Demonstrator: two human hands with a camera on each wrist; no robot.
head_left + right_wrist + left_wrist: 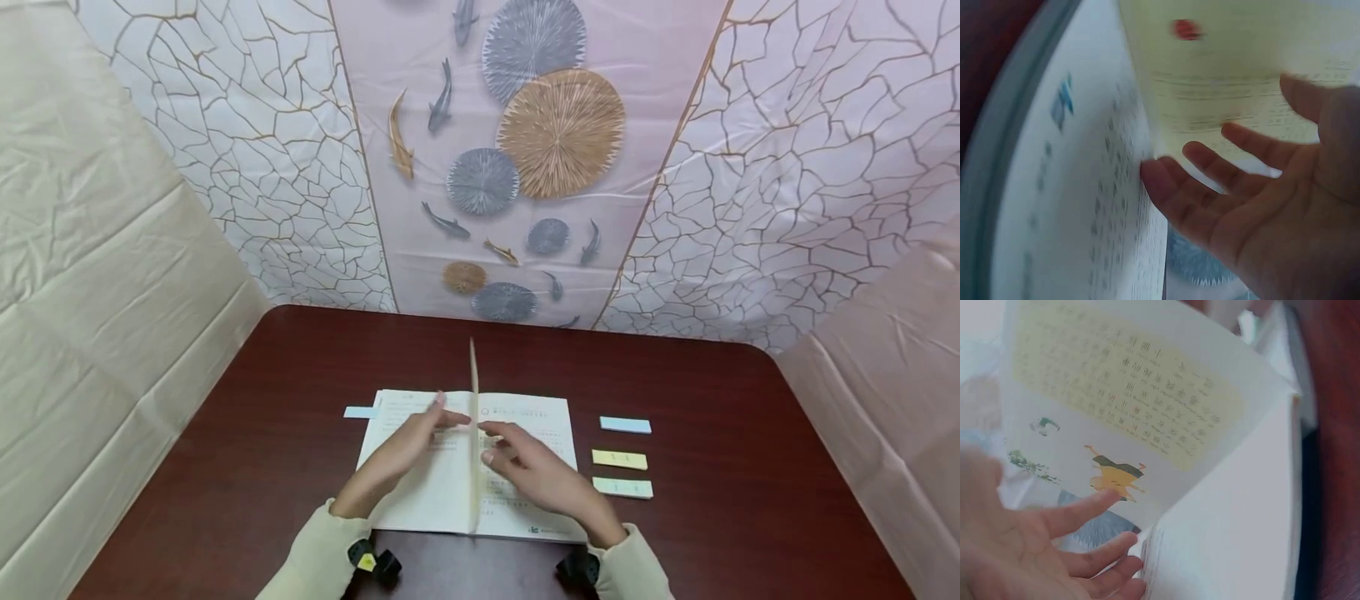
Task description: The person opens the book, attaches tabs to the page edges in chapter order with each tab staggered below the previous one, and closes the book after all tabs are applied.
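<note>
An open book (420,504) lies on the table, with a page (474,483) standing upright along its middle. On the left side, my left hand (408,446) has its fingers extended toward that page. The left wrist view shows the index fingertip over a yellow cartoon figure (1119,475) printed below a yellow text block. From the right, my right hand (543,475) reaches over the right-hand page with relaxed, spread fingers. In the right wrist view its fingertips (1232,132) overlap the raised page's yellow printed side. Neither hand grips anything.
A light blue tab (358,412) sticks out from the book's left edge. Right of the book, a blue sticky-note pad (625,425), a yellow one (619,459) and a pale green one (622,488) lie in a column on the dark red table (720,500). Patterned cloth (480,250) hangs behind.
</note>
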